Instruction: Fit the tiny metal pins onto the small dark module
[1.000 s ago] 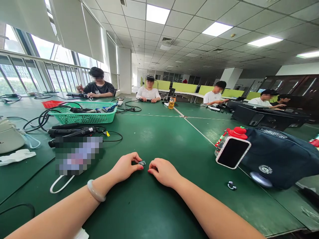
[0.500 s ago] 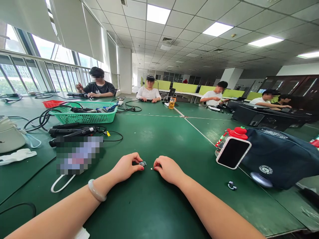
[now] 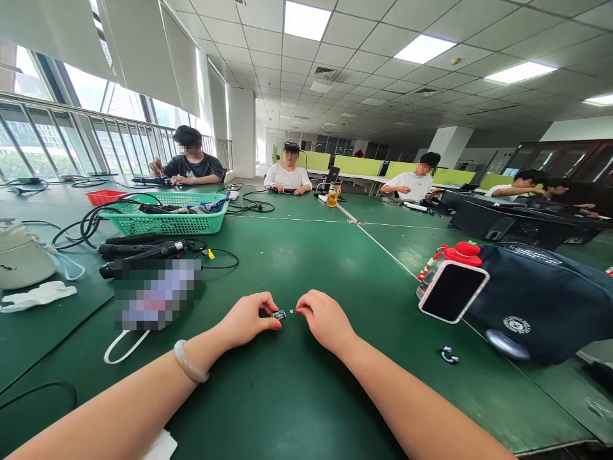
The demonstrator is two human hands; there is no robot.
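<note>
Over the middle of the green table [image 3: 287, 396], my left hand [image 3: 249, 318] pinches a small circuit board [image 3: 279, 314] between thumb and fingers. The board is dark with pale markings and sticks out toward the right. Facing it, my right hand [image 3: 326, 319] is closed on a tiny white connector [image 3: 292, 311], whose tip shows beyond the fingertips. Whatever is attached to that connector is hidden in the fingers. A narrow gap separates board and connector. A pale bangle [image 3: 188, 361] circles my left wrist.
At left are a green basket [image 3: 167, 223] with cables, black handheld devices [image 3: 143, 252] and a blurred purple item [image 3: 165, 294]. To the right stand a phone [image 3: 454, 292], a dark bag [image 3: 541, 300] and an earbud [image 3: 449, 355]. Several people sit around the far side.
My right hand has raised the connector slightly, bringing it about level with the board. The gap between them is a little smaller. The whole view has shifted slightly.
</note>
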